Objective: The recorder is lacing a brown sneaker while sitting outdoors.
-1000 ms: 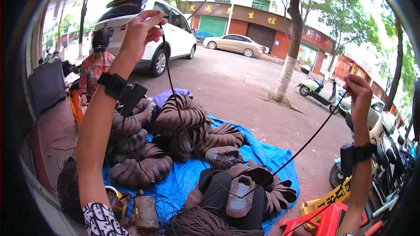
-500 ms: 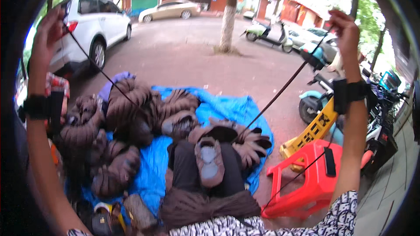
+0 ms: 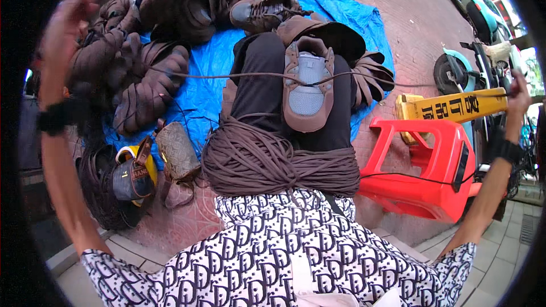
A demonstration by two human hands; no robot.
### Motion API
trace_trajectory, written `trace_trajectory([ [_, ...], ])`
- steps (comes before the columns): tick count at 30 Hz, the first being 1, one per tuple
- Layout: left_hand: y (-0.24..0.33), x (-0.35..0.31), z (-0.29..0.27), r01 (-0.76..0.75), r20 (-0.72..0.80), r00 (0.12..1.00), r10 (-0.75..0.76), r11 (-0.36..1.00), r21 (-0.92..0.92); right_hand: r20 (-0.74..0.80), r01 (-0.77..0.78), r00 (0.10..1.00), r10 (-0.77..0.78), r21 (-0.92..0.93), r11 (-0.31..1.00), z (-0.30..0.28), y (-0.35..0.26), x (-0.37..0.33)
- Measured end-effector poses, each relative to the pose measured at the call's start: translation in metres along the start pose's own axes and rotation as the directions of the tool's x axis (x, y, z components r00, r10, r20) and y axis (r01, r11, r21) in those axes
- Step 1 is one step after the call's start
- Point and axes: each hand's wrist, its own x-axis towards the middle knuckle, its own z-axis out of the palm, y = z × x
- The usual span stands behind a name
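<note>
A brown shoe [image 3: 310, 103] with grey mesh lies across my lap, its toe toward me. A brown shoelace [image 3: 250, 74] passes through its lower eyelets and stretches out to both sides. At the far left my raised left hand [image 3: 74, 17] is smeared, its fingers closed toward the lace's left end; the grip itself is unclear. My right hand [image 3: 518, 95], out at the far right edge, is closed on the other end. A thick bundle of brown laces [image 3: 244, 150] rests over my thighs. Beyond the shoe sits another brown shoe [image 3: 264, 11].
Stacks of brown shoe parts [image 3: 153, 85] cover a blue tarp [image 3: 210, 59] ahead and left. A red stool [image 3: 398, 187] stands right, beside a yellow sign [image 3: 455, 108] and a parked scooter [image 3: 455, 74]. Bags [image 3: 177, 150] lie at my left.
My view has tilted down. Both hands have spread outward and lower, and the lace has gone from a raised V to a nearly level line across the shoe.
</note>
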Motion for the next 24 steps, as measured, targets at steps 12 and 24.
trace_trajectory([
  [12, 0.026, -0.126, 0.283, 0.388, 0.571, 0.787, -0.235, 0.907, -0.162, 0.782, -0.388, 0.410, 0.469, -0.316, 0.866, 0.354, -0.002, -0.260],
  [24, 0.047, -0.148, 0.281, 0.347, 0.476, 0.854, -0.212, 0.913, -0.216, 0.794, -0.581, 0.220, 0.567, -0.361, 0.730, 0.346, -0.018, -0.267],
])
